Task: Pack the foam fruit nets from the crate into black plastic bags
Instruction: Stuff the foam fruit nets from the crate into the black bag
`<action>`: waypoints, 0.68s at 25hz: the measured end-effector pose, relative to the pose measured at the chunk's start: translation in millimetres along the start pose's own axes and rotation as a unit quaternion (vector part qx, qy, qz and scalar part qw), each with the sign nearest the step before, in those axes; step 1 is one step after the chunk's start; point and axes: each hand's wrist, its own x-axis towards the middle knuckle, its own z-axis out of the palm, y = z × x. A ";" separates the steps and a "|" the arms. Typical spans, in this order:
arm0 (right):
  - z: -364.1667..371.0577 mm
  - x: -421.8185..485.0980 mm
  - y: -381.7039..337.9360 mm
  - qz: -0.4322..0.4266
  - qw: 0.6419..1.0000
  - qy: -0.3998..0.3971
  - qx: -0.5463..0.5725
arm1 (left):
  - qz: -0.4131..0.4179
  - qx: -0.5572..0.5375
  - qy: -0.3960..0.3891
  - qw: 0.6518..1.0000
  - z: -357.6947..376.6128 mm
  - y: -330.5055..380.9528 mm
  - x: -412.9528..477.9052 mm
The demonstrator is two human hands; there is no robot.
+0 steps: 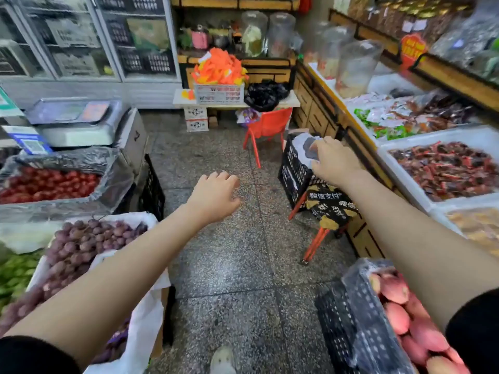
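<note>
Shop floor (229,252) — L hand (216,195) loose, empty above it; R hand (334,160) at blk crate (293,171) — grip unclear.

Counted two hands: left hand (216,195) and right hand (333,160). Counted three crates in black: first black crate (293,171) under the right hand, second black crate (154,187) left of the left hand, third black crate (340,327) back by the right elbow. Far beyond both hands, found one white crate (219,94) heaped with orange foam nets (220,67), too many to number, and one heap of black bags (266,95), number impossible to tell. Noted two small cartons (196,113) beneath. Beyond the right hand, one red chair (270,124); nearer than it, one stool (330,209). Far left of the left hand, one scale (78,122).
</note>
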 end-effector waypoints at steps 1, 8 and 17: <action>6.3 16.9 -8.7 -0.005 1.000 -0.008 0.005 | -0.003 0.002 -0.010 1.000 0.8 -12.0 9.6; 54.5 120.1 -43.2 -0.029 0.998 -0.043 0.032 | -0.012 -0.013 -0.048 0.999 30.8 -81.6 85.0; 109.3 253.9 -31.9 -0.056 0.995 -0.075 0.029 | -0.028 -0.017 -0.089 0.996 65.0 -119.5 204.7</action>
